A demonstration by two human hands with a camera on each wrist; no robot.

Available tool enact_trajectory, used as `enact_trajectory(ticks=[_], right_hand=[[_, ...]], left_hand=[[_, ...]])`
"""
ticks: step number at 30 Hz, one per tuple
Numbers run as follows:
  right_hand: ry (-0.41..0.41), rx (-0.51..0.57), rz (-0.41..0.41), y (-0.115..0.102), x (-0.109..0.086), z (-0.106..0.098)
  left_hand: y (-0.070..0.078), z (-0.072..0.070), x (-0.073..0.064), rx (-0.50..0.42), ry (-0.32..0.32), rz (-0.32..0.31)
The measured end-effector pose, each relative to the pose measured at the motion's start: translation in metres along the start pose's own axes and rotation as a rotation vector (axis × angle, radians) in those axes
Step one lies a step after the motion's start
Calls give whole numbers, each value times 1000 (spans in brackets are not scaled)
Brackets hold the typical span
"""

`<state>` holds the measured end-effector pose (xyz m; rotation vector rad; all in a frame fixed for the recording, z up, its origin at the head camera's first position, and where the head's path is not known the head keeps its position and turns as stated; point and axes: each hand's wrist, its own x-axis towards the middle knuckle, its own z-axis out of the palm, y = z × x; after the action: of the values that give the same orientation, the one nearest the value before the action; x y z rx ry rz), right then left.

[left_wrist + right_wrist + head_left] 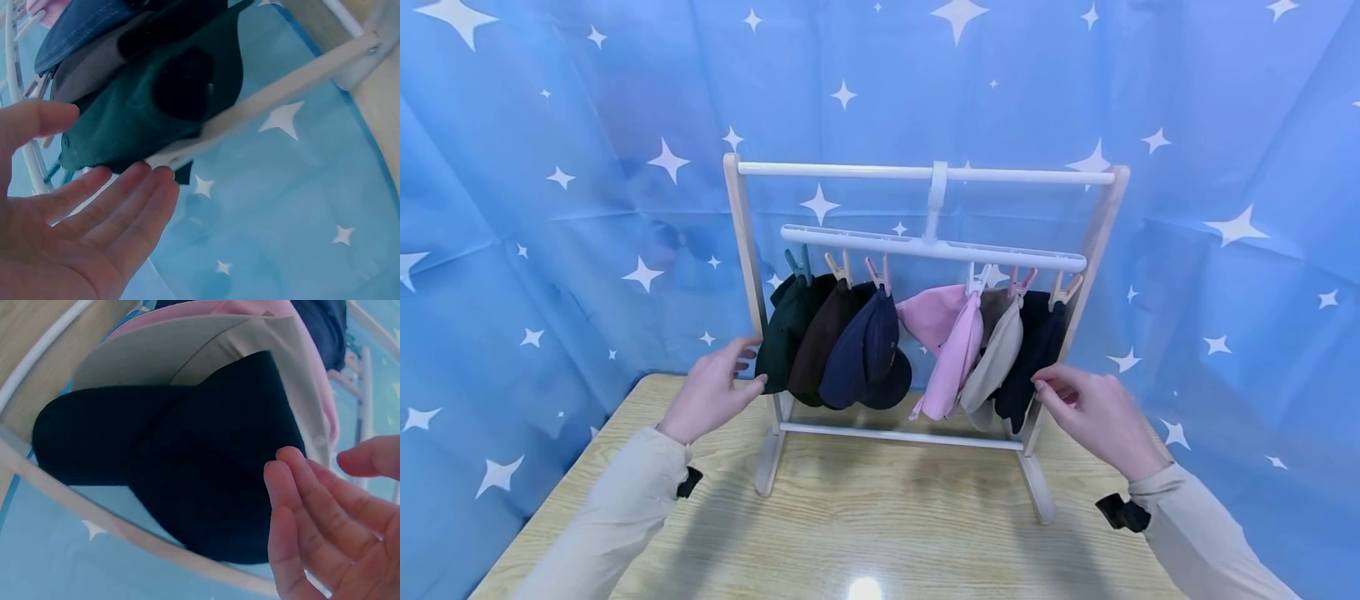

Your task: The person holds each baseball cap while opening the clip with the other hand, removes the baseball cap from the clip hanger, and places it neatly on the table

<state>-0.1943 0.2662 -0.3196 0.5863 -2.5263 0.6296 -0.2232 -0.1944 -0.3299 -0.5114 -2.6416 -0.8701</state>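
Note:
Several caps hang from a white hanger (pixel 865 241) by coloured clothespins. My left hand (pixel 718 387) is at the far left, beside the dark green cap (pixel 780 354); its fingers are spread and only gently bent. In the left wrist view the thumb and fingertips lie at the green cap's edge; contact is hard to tell. At the other end, my right hand (pixel 1093 412) is beside the black cap (pixel 1030 367). The right wrist view shows its fingertips overlapping that cap's edge, the thumb apart. Between them hang a brown cap (pixel 820 354), a navy cap (pixel 853 358), a pink cap (pixel 953 358) and a beige cap (pixel 996 358).
The hanger hooks over the white top rail (pixel 842 171) of a wooden-sided rack. Its feet stand on a wood-grain table (pixel 865 517). Behind and around hangs a blue cloth (pixel 587 292) with white stars. A dark wrist strap piece (pixel 1123 512) shows below the right sleeve.

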Motion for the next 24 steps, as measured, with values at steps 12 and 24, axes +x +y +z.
enact_trajectory(ticks=[12, 24], right_hand=[[-9, 95, -61, -22, 15, 17], [-63, 117, -128, -45, 43, 23]], left_hand=[[16, 6, 44, -17, 24, -42], [21, 8, 57, 6, 14, -42]])
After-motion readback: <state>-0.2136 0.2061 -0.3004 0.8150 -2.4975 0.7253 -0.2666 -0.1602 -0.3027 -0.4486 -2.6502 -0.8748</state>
